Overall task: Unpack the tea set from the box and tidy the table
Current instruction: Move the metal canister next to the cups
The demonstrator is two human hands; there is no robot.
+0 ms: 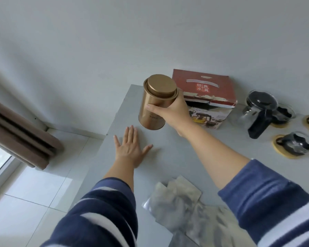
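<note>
My right hand [173, 111] grips a gold metal tea canister [153, 104] with a round lid, held tilted just above the grey table [168, 157]. My left hand [130, 148] lies flat on the table below the canister, fingers spread, holding nothing. Behind the canister stands the red tea set box [207, 90], its flaps torn. To the right of the box sits a glass teapot [260, 111] with a black lid and handle. Glass cups with black handles [292, 145] rest on round wooden coasters at the right edge.
Crumpled plastic bags and paper wrapping [182, 202] lie on the near part of the table. The table's left edge runs beside a tiled floor [43, 193]. A brown curtain [16, 132] and a window are at the far left. A white wall stands behind the table.
</note>
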